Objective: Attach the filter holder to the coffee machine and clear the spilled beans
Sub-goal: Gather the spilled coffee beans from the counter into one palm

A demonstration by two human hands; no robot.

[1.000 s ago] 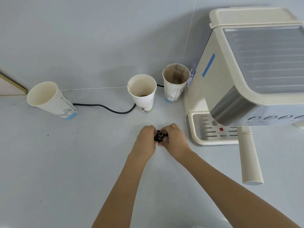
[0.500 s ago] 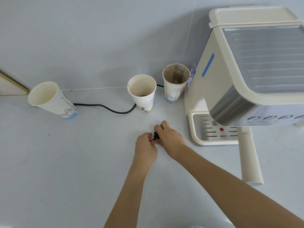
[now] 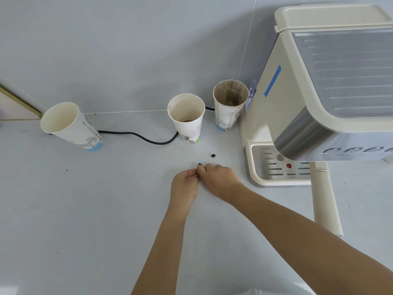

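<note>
Both bare hands low on the pale grey countertop (image 3: pixel 89 209), knuckles up, fingertips meeting; left hand (image 3: pixel 184 186) curled into a loose fist, fingers closed in, contents hidden so cannot tell what it holds; right hand (image 3: pixel 221 179) also curled, fingertips pinched down where the hands touch, whether a bean sits inside the pinch cannot be told.

One small dark coffee bean (image 3: pixel 200 164) lies at the right hand's fingertips, at about 11 o'clock from the knuckles, touching or just beside them; a second dark round coffee bean (image 3: pixel 213 155) lies loose on the counter at 12 o'clock from the right hand, near but apart from any finger.

Cream and brushed-steel coffee machine (image 3: pixel 319 92) stands at 2 o'clock from the hands, strip of blue tape (image 3: pixel 272 81) on its side; slotted metal drip tray (image 3: pixel 276 167) at 3 o'clock from the right hand; long cream plastic handle of the filter holder (image 3: pixel 325 201) sticks out from under the machine head toward the viewer, well apart from both hands.

Three white printed paper cups behind: coffee-stained cup (image 3: pixel 230 103) upright just beside the machine at 1 o'clock; middle cup (image 3: pixel 187 116) upright at 12 o'clock, brown residue at the bottom; left cup (image 3: pixel 70 124) at 10 o'clock, leaning in the wide-angle view; black power cable (image 3: pixel 138 136) runs along the counter between the cups.
</note>
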